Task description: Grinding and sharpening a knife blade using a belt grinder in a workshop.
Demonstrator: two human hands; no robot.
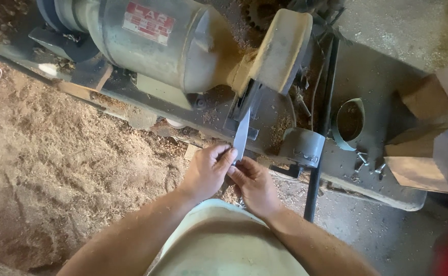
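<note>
Blade held at the grinder

Hands meet near the middle of the view, both closed on one thin, pale grey metal blade (pixel 242 134). The left hand (pixel 207 171) pinches the blade's near end from the left, thumb and fingers pressed flat against it. The right hand (pixel 254 185) grips the same end from the right and slightly nearer, its fingers touching those of the left. The blade stands out of the grip on its far side, running away from the person and tapering to a point that reaches the gap under the dust-coated cream wheel guard (pixel 280 48) of a grey bench grinder motor (pixel 147 46). Whether the tip touches the wheel cannot be told. Sawdust (pixel 55 153) lies thick on the floor to the left. To the right, a short grey metal ring (pixel 349 122) stands beside loose screws (pixel 367 163), with pale wooden blocks (pixel 433 153) farther right.
</note>
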